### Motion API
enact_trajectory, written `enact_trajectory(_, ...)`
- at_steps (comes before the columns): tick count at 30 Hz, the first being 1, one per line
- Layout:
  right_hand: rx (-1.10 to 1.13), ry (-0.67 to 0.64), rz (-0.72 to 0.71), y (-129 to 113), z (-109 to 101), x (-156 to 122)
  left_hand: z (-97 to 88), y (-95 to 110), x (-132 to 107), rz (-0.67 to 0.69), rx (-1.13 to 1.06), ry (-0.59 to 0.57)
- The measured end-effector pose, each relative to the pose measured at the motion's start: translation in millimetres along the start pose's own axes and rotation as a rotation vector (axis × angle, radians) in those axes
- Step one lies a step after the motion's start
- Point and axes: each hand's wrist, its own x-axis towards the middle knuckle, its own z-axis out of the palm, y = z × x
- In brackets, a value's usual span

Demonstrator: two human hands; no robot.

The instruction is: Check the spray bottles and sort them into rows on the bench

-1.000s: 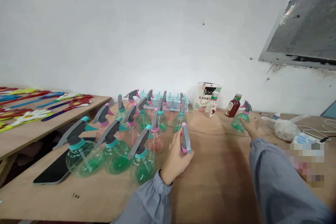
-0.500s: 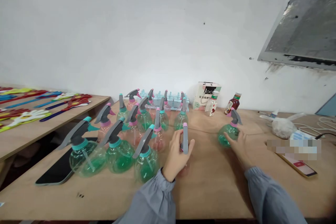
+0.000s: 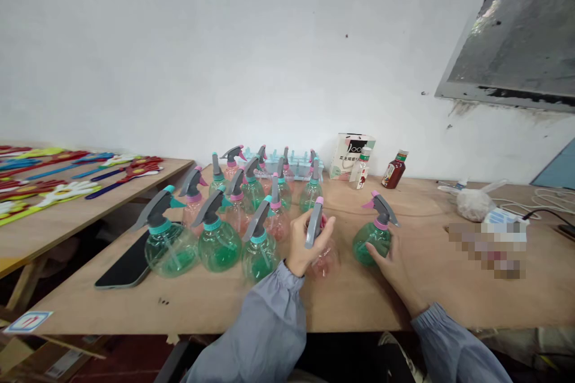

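A pale, spotted wall stands behind the wooden desk. Near its front edge's middle, beside crowded bottles, the left hand has its grip closed on a pink spray bottle, the right hand on a green spray bottle; sideways knocks could topple neighbours, loose fingers drop one.

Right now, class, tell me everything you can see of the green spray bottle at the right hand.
The green spray bottle has a round, see-through body, apparently plastic, with a pink collar and grey spray head with a pink tip. It looks roughly upright, the tip toward the picture's left. The right hand grips the body from the right, thumb in front. It is over the table; whether its base touches is unclear.
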Motion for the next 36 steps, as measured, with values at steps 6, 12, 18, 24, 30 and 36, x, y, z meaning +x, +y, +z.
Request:
enact_trajectory(6, -0.031, 0.033, -0.023, -11, -1, 1, -1.1, 2, 1, 0.069, -0.012, -0.049)
enact_trajectory(12, -0.035, 0.030, -0.013, -10, 1, 1, -0.5, 0, 1, 0.036, 0.008, -0.070)
enact_trajectory(18, -0.027, 0.024, -0.009, -9, 1, 2, -0.2, 0, 0, 0.018, -0.021, 0.008)
enact_trajectory(24, -0.024, 0.008, 0.019, -7, 1, 2, 0.5, -4, -1, 0.072, -0.019, -0.036)
enact_trajectory(30, -0.031, 0.015, 0.000, -4, 2, 3, -2.7, -4, 3, 0.093, 0.030, -0.073)
enact_trajectory(36, -0.034, 0.017, -0.031, -7, 1, 3, -0.5, -7, 2, 0.106, 0.111, -0.018)
